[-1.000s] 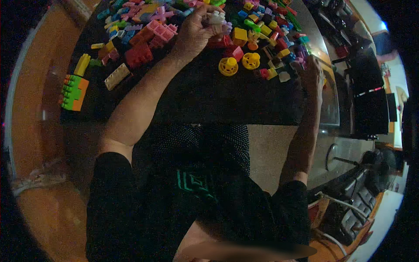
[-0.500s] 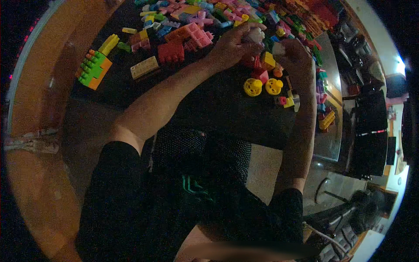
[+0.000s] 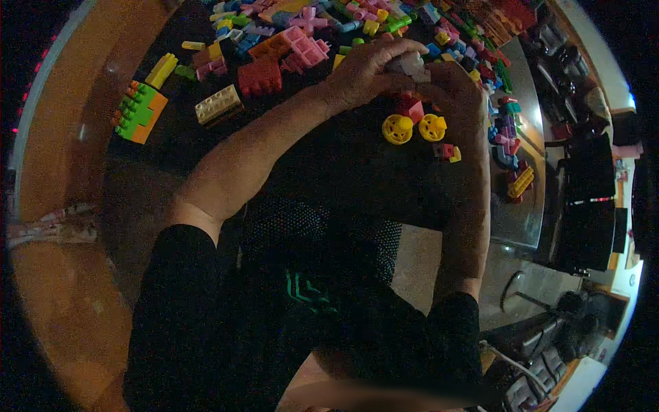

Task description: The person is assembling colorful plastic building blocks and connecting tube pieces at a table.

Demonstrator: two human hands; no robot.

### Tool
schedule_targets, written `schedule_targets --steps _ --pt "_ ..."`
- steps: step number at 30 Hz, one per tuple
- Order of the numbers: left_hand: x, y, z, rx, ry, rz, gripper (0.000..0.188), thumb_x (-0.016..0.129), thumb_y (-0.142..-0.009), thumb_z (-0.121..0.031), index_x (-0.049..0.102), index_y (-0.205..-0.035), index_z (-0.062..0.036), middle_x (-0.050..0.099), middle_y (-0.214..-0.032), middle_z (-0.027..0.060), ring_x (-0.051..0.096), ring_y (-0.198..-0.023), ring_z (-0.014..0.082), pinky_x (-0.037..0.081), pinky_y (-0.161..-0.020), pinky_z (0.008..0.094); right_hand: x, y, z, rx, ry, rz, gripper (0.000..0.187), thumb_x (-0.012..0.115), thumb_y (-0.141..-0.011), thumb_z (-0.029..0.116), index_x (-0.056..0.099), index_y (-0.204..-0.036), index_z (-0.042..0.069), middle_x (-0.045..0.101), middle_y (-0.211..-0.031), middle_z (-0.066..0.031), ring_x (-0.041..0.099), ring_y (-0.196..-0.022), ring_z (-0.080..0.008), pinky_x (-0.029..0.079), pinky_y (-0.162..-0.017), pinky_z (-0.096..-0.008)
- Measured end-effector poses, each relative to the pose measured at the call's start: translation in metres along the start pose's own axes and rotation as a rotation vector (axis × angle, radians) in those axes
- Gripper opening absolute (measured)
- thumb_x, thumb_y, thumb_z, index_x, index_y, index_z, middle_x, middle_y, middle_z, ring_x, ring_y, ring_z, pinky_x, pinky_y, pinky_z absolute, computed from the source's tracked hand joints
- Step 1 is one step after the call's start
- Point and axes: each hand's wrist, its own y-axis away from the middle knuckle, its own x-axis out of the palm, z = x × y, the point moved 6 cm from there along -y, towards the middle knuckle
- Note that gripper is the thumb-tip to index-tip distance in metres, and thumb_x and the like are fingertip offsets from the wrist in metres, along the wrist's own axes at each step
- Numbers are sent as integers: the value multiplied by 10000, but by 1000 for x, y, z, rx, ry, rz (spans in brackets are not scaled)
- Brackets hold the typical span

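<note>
My left hand [image 3: 364,77] is closed around a whitish toy building brick [image 3: 410,66] above the dark table. My right hand [image 3: 453,86] has come up against the same whitish piece from the other side, its fingers bent around it and partly hidden. Just below the hands sits a red brick [image 3: 411,108], with a yellow wheel-like piece [image 3: 397,130] and another yellow round piece [image 3: 432,128] in front of it. Close to my right wrist lies a small red and yellow piece [image 3: 446,152].
A heap of mixed bricks [image 3: 309,24] covers the far side of the dark table [image 3: 329,172]. On the left lie a green and orange brick assembly [image 3: 141,113], a cream brick [image 3: 219,106] and a red block [image 3: 260,77]. More pieces, including a yellow one [image 3: 522,182], lie beyond my right forearm.
My right hand has moved left and met my left hand at the whitish brick. The yellow and orange bricks under the hands are now mostly covered. The view has shifted slightly.
</note>
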Motion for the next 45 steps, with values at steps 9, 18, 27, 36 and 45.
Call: schedule_targets --steps 9,18,27,36,45 --pt "10 3 7 -93 76 131 479 663 -773 -222 497 -1218 -153 596 -1050 82 589 -945 181 488 -817 326 -7 6 16 -100 -10 -60 259 663 -743 151 540 -954 64 629 -822 -123 626 -758 -289 489 -624 -353" --pt "0 10 24 -229 439 -73 463 641 -811 -297 488 -1165 -40 584 -982 73 583 -896 137 504 -735 245 -108 24 -111 169 305 -85 336 692 -736 159 584 -1035 50 637 -883 -54 604 -744 -122 491 -625 -259" --pt "6 7 35 -328 864 -140 350 559 -864 -211 481 -1157 -34 581 -1042 87 591 -922 182 512 -785 288 -103 23 -146 425 539 137 292 624 -751 119 591 -1029 35 625 -901 -101 611 -788 -155 493 -676 -309" --pt "17 6 11 -348 533 17 447 702 -760 -263 475 -1093 -68 532 -1016 81 583 -862 152 513 -708 258 -26 2 -17 29 38 -103 287 648 -780 170 594 -1041 65 660 -880 -73 625 -786 -158 491 -695 -288" --pt "12 4 7 -258 67 -10 498 781 -638 -187 519 -1052 -99 559 -1002 29 545 -960 148 453 -834 302 -11 2 8 162 -171 -17 232 659 -766 134 628 -982 56 660 -855 -55 620 -754 -117 493 -644 -247"
